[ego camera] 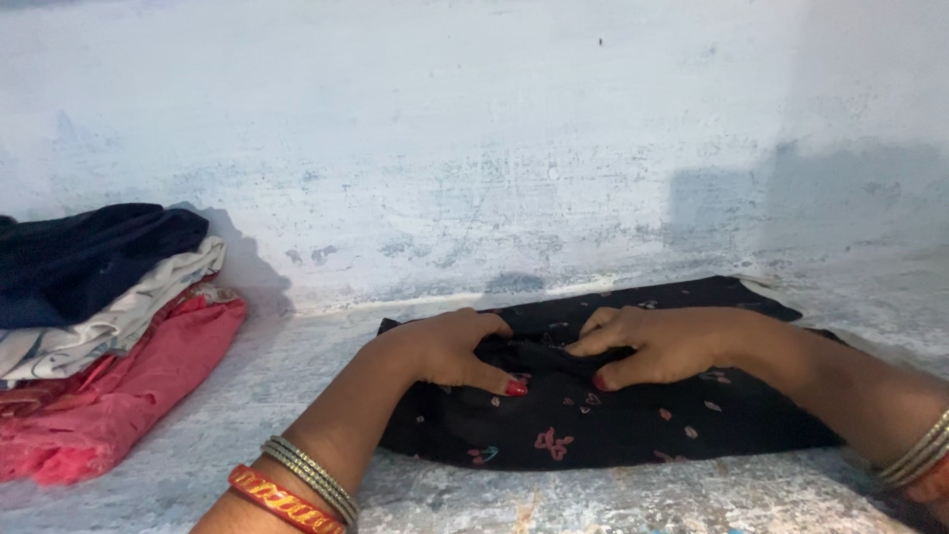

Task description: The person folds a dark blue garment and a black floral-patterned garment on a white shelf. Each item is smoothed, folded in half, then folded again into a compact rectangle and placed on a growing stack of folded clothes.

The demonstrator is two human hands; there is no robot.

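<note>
- Fingers [499,381] of the left hand [450,348] are curling down and pinching a fold of the black cloth [613,415], thumb tucked under.
- Right hand [657,346] is meeting it just beside, its fingers [605,379] closing on the same bunched ridge at the middle of the cloth.
- Black cloth with small red flowers is lying flat on the pale, worn shelf [247,396], close against the whitewashed wall [474,148].
- Bangles [306,480] are sitting on the left wrist, more on the right at the frame edge.
- Off to the left, well apart, a pile of clothes [99,336] is stacking dark blue over cream over pink.
- Risk, as I judge it: both grips are sitting on one narrow ridge, so the loose outer ends could be dragging on the rough shelf and the fold could be coming out crooked or slipping open.
</note>
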